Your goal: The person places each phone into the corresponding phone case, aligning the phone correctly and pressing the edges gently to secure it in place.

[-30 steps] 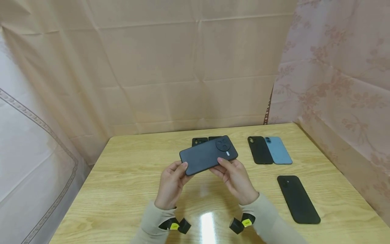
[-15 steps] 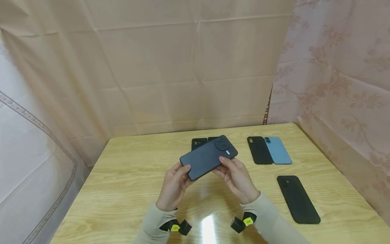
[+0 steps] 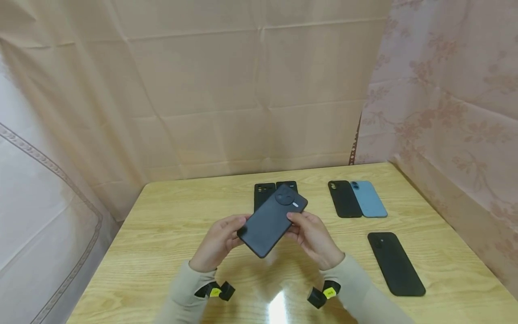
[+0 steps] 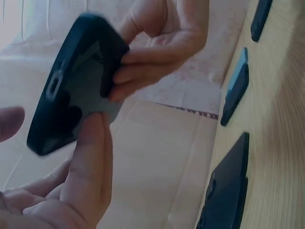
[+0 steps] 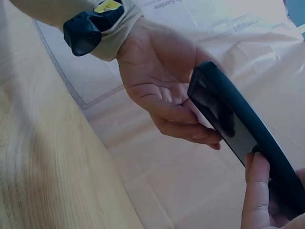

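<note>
A phone in a dark case (image 3: 269, 222) is held above the table, tilted, with its round camera bump toward the upper right. Its glossy screen side (image 4: 86, 81) shows in the left wrist view. My right hand (image 3: 311, 236) pinches the right edge, thumb on the back and fingers underneath. My left hand (image 3: 218, 240) is at the lower left end. In the left wrist view its straight fingers (image 4: 93, 157) touch the screen side, while its thumb (image 4: 9, 123) stands apart from the case.
Behind the held phone lie a black phone case (image 3: 263, 193) and another dark piece (image 3: 292, 185), partly hidden. A black case (image 3: 346, 200) and a blue phone (image 3: 369, 199) lie side by side at the back right. A black phone (image 3: 396, 265) lies at the right on the wooden table (image 3: 162, 234).
The phone has turned counterclockwise, its lower end swinging toward me. My left hand has shifted left and its thumb has come off the phone's back. The right hand has stayed almost still.
</note>
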Demonstrator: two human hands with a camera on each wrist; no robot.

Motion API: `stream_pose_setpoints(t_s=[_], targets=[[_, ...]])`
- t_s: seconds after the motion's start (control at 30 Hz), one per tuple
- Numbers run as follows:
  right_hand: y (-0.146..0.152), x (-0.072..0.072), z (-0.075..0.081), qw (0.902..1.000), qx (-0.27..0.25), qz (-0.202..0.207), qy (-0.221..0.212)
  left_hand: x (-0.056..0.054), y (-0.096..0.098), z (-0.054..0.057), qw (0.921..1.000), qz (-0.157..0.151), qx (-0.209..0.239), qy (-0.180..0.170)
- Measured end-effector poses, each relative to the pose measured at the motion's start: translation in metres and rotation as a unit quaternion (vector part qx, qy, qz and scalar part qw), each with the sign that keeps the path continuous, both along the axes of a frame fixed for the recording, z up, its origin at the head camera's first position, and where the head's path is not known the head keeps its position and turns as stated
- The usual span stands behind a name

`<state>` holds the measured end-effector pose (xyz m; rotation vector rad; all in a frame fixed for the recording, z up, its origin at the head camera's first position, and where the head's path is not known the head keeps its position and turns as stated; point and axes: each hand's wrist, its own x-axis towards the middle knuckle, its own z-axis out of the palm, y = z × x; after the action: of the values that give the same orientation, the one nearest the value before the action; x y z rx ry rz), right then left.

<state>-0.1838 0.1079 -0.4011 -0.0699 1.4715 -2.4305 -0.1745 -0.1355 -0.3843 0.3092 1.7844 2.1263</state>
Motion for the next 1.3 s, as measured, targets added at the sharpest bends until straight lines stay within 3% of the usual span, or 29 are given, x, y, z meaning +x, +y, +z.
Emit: stream_pose_setpoints(t_s=[0.2, 0.43, 0.7, 0.97, 1.3], targets=[[-0.004, -0.002, -0.001, 0.9994, 0.03, 0.019, 0.001, -0.004, -0.005, -0.003, 0.9995, -0.013, -0.027, -0.011], [-0.008, -0.004, 0.0, 0.9982, 0.046, 0.037, -0.008, -0.003, -0.005, -0.009, 0.9966, 0.0, -0.07, -0.043], [-0.015, -0.011, 0.003, 0.9961, 0.055, 0.068, 0.007, 0.002, -0.009, -0.01, 0.9981, 0.008, -0.058, -0.021], [-0.027, -0.017, 0.008, 0.9933, 0.052, 0.097, 0.034, 0.006, -0.01, -0.009, 0.9955, 0.072, -0.057, -0.022], [-0.045, -0.017, 0.008, 0.9913, 0.074, 0.102, 0.038, 0.008, -0.02, -0.013, 0.984, 0.172, -0.025, -0.04]])
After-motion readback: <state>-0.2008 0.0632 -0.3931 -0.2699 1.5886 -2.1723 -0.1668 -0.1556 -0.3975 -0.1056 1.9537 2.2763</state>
